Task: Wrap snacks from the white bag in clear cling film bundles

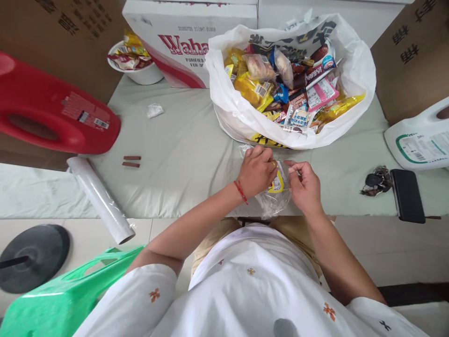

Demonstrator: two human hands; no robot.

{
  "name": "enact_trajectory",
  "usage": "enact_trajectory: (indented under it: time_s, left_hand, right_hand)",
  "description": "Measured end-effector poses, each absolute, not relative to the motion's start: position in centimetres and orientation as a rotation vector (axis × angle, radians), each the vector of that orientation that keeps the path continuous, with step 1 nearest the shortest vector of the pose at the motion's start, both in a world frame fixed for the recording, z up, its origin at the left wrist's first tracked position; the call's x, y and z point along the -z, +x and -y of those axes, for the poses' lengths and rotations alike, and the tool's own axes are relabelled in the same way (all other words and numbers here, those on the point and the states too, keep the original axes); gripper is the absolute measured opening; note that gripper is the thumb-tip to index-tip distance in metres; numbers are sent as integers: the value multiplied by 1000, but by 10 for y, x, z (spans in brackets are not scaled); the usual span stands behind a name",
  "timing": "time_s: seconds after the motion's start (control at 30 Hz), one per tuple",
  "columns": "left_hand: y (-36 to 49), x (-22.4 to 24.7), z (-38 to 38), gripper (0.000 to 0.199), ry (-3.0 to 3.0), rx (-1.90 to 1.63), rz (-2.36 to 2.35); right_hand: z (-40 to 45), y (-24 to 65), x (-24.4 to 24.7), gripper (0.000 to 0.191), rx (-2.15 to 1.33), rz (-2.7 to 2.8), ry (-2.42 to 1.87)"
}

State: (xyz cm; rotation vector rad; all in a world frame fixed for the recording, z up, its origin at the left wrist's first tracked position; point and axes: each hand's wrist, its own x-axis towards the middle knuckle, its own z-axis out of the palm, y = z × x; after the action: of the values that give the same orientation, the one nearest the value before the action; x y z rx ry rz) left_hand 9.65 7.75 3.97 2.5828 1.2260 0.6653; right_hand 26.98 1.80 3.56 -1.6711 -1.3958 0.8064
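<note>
A crumpled sheet of clear plastic (271,204) lies at the front edge of the cloth-covered table, around a small packet with a yellow-edged label (278,181). My left hand (257,171) is closed over the plastic and packet, its fingers curled and partly hiding them. Just right of it, my right hand (304,185) is pinched, thumb against fingers, at the plastic's right side. Whatever sits in that pinch is too small to make out. A short brown strip (289,163) shows by its fingertips.
Beyond my hands stands a white plastic bag (224,114) full of packaged snacks. A white bowl (147,74) of snacks, a red jug (52,107), a plastic film roll (100,199) and two brown strips (131,161) are leftward. Keys (377,181), a phone (408,195) and a white jug (421,140) lie right.
</note>
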Motion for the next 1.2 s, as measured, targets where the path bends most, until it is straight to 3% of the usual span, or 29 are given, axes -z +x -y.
enact_trajectory:
  time_s: [0.2, 0.37, 0.6, 0.73, 0.83, 0.9, 0.97, 1.2]
  left_hand:
    - [91, -34, -75, 33, 2599, -649, -1186]
    - [81, -29, -71, 22, 2478, -799, -1148]
    - [78, -28, -73, 18, 2371, -829, -1202]
    - [81, -27, -77, 18, 2409, -769, -1201]
    - [83, -29, -79, 19, 2425, -730, -1190]
    - [83, -31, -79, 20, 2451, -707, -1179]
    - [84, -33, -79, 23, 2473, -688, -1176]
    - [85, -34, -79, 43, 2494, -558, -1267]
  right_hand:
    - [-7, 244, -39, 14, -558, 1745, -1612]
    - [-3, 232, -44, 15, -411, 1910, -1534]
    - [4, 251, -44, 17, -544, 1560, -1630]
    - [15, 288, -33, 18, -321, 1398, -1811]
    - [22, 297, -36, 36, -59, 1687, -1699]
    - [22, 290, -40, 54, -58, 2040, -1515]
    - [17, 278, -40, 59, -112, 2296, -1390]
    - [15, 294, -55, 42, -16, 2157, -1364]
